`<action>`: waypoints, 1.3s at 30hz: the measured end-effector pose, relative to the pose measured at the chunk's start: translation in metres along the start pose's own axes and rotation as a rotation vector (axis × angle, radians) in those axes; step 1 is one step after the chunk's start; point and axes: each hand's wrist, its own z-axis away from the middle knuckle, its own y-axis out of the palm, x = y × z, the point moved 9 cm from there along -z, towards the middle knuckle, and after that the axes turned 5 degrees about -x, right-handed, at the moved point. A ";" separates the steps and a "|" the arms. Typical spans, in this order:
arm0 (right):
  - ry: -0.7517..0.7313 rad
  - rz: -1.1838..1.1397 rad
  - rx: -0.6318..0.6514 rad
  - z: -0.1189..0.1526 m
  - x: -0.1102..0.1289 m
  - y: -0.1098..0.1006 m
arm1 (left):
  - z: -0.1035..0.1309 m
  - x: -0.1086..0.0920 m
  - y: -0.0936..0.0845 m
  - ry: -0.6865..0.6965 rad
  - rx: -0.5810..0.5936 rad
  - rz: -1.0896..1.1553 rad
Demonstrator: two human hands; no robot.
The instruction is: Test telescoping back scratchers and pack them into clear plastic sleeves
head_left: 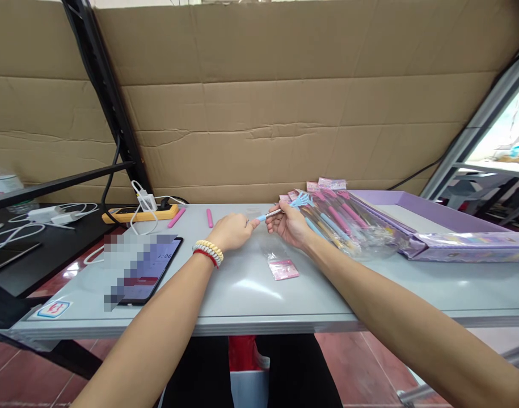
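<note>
A light blue back scratcher point(300, 200) with a hand-shaped head and a metal rod is held level above the table between both hands. My left hand point(231, 231), with braided bands on its wrist, is closed around the blue handle end. My right hand point(290, 222) grips the rod close to the head, its fingers curled under it. Below lies a clear plastic bag with a pink card end point(283, 270). Right of my right hand, bagged back scratchers point(338, 218) in pink, blue and gold are piled together.
A purple box point(467, 243) stands on the right. Two pink sticks point(209, 218) lie at the back left, near a yellow power strip point(142, 213) with white cables. A phone point(151, 272) rests at the left front. Cardboard point(259, 102) walls the back.
</note>
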 end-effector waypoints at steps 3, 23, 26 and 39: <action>0.021 0.013 0.011 0.002 -0.001 0.002 | 0.000 -0.002 0.003 0.007 0.008 0.018; 0.010 0.146 0.017 -0.004 -0.001 -0.007 | 0.001 -0.009 0.010 -0.008 0.015 -0.002; -0.011 0.201 -0.031 -0.010 0.000 -0.019 | 0.000 -0.009 0.013 0.001 0.019 -0.010; 0.054 0.382 -0.080 -0.013 -0.007 -0.028 | 0.001 -0.006 0.012 -0.012 0.007 -0.022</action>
